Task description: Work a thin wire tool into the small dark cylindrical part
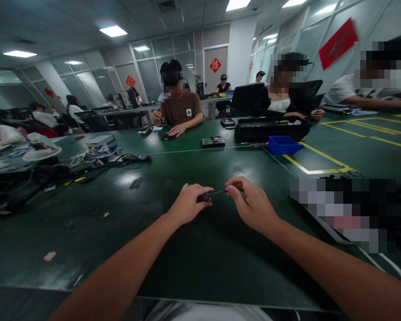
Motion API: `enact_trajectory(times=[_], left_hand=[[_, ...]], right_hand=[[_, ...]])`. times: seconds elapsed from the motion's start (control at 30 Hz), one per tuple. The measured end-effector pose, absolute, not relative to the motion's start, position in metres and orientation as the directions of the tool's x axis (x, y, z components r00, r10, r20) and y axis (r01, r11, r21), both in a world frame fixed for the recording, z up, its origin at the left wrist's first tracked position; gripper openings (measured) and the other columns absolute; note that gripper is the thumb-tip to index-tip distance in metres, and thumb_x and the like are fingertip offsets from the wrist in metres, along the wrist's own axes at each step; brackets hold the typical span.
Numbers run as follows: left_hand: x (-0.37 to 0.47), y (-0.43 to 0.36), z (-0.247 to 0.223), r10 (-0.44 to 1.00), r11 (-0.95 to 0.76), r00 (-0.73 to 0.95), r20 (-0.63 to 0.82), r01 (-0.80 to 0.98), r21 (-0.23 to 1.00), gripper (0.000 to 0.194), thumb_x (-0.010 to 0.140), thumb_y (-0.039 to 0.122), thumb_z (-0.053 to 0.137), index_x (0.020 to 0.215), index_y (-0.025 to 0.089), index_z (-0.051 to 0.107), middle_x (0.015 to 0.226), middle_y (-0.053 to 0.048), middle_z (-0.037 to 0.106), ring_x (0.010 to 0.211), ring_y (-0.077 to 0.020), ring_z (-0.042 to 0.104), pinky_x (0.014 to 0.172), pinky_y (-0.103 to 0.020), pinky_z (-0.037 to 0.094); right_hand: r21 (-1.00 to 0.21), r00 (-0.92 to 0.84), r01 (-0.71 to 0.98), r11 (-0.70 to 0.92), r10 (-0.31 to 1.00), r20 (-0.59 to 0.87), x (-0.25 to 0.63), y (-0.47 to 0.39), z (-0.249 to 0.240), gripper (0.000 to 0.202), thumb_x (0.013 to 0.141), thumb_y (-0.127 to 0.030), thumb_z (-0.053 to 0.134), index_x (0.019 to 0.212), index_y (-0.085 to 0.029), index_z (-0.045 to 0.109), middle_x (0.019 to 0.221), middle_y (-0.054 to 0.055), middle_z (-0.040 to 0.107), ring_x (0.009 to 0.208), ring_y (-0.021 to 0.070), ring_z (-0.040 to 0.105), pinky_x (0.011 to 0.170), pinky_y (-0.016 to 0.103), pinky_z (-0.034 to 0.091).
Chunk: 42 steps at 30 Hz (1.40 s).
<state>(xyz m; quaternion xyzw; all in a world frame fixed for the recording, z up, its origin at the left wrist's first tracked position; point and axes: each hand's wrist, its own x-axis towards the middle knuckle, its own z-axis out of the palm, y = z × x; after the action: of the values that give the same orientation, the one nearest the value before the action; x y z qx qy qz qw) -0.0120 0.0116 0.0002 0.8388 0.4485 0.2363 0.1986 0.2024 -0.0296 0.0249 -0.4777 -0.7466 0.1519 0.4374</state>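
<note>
My left hand (189,203) is closed around a small dark cylindrical part (204,196) just above the green table. Fingers cover much of it, so its exact kind is unclear. In my right hand (254,203) is a screwdriver (239,185) with a reddish-brown handle, gripped between thumb and fingers. Its thin metal shaft points left and reaches the end of the dark part. Whether the tip sits in a screw is too small to tell.
A blue bin (284,145) stands ahead on the right, beside a long black tray (272,129). A circuit-board device (213,141) lies ahead. Tangled cables (96,154) cover the left. Across the table (173,263), a person (181,104) works with their hands.
</note>
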Motion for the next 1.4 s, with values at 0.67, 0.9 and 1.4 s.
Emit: enact_trajectory(times=[0.67,0.9,1.4], left_hand=[[-0.012,0.010,0.004,0.898,-0.434,0.351,0.264,0.621,0.653,0.026,0.087,0.026,0.065,0.113,0.022,0.060,0.112,-0.005,0.064,0.103,-0.0223,0.059,0.092,-0.037,0.048],[-0.008,0.006,0.002,0.911,-0.404,0.356,0.209,0.664,0.629,0.038,0.089,0.030,0.060,0.126,0.023,0.054,0.124,-0.008,0.060,0.113,-0.0261,0.057,0.098,-0.041,0.046],[0.034,0.005,0.007,0.934,-0.358,0.351,0.070,0.912,0.202,0.037,0.085,0.059,0.060,0.093,0.022,0.063,0.091,-0.004,0.068,0.085,-0.0258,0.064,0.068,-0.035,0.049]], right_hand=[[-0.649,-0.082,0.602,0.464,0.845,0.528,0.205,-0.027,0.024,0.021,0.100,-0.036,0.044,0.100,-0.021,0.059,0.086,0.005,0.069,0.081,0.0215,0.067,0.070,0.033,0.048],[-0.656,-0.070,0.596,0.463,0.844,0.532,0.205,-0.028,0.026,0.020,0.100,-0.035,0.044,0.100,-0.021,0.059,0.087,0.005,0.069,0.080,0.0214,0.067,0.071,0.034,0.048],[-0.656,-0.042,0.587,0.475,0.827,0.561,0.207,-0.025,0.022,0.021,0.099,-0.036,0.044,0.099,-0.021,0.059,0.086,0.005,0.069,0.081,0.0213,0.068,0.072,0.034,0.049]])
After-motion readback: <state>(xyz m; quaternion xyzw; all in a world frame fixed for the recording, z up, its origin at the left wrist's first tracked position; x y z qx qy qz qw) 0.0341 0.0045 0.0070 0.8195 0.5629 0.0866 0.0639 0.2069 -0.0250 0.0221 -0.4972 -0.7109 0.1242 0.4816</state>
